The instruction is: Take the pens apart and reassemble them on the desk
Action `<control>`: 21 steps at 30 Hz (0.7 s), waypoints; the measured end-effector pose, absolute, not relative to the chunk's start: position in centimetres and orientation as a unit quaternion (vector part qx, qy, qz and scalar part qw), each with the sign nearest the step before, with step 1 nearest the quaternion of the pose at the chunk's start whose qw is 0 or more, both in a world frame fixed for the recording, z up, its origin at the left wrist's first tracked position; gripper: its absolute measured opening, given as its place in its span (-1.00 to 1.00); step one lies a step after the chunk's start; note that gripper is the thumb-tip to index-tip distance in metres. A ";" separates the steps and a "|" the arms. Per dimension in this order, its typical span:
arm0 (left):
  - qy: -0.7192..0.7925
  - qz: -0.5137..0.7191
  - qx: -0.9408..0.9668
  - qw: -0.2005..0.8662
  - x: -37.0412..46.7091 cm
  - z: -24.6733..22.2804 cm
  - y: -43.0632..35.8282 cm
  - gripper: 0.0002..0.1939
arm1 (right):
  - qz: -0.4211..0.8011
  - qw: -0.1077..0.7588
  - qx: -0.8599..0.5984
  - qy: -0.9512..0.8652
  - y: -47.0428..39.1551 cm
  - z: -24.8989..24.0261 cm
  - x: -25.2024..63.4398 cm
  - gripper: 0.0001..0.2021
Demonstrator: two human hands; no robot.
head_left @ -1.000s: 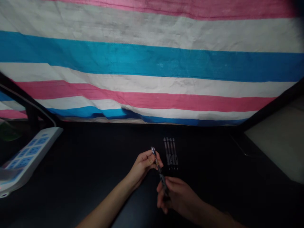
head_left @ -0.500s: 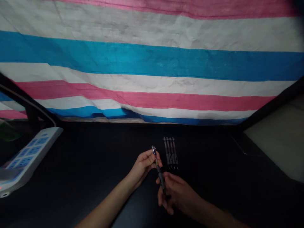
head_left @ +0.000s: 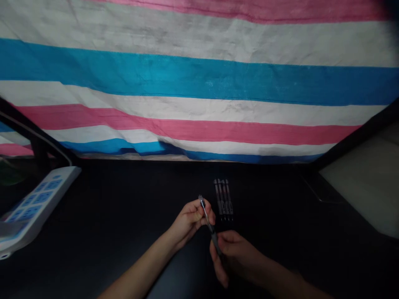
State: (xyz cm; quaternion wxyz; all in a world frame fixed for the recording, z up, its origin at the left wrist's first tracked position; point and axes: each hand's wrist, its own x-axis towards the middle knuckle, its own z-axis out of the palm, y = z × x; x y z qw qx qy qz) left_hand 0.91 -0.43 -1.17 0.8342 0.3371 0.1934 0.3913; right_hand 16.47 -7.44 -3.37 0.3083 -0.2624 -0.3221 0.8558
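A slim pen (head_left: 213, 233) with a clear barrel and a dark grip slants between my two hands over the black table. My left hand (head_left: 195, 216) pinches its upper part, near the shiny tip end. Lower down, my right hand (head_left: 232, 251) has thumb and fingers closed on the dark lower part, whose far end is hidden in shadow. Several similar pens (head_left: 223, 197) lie side by side just beyond my right hand, with small bright points at their near ends.
A white power strip (head_left: 46, 207) with blue socket panels lies at the left. A striped pink, white and blue cloth (head_left: 199, 79) hangs behind the black table (head_left: 124, 199). Dark frame posts slant at both sides.
My right hand has shifted slightly down and right, and its fingers have closed more on the pen's lower part. The pen has moved a little down in my left hand.
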 end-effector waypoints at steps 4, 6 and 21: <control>0.160 0.390 0.302 0.855 1.2 -1.1 -0.6 -0.73 | 0.886 0.313 -0.204 -0.276 -7.6 -3.8 16.5 -0.63; 0.150 0.386 0.297 0.860 1.2 -1.1 -0.6 -0.73 | 0.893 0.317 -0.183 -0.263 -7.7 -3.7 16.5 -0.67; 0.195 0.397 0.314 0.840 0.9 -1.1 -0.1 -0.79 | 0.833 0.320 -0.267 -0.364 -7.0 -2.6 16.8 -0.48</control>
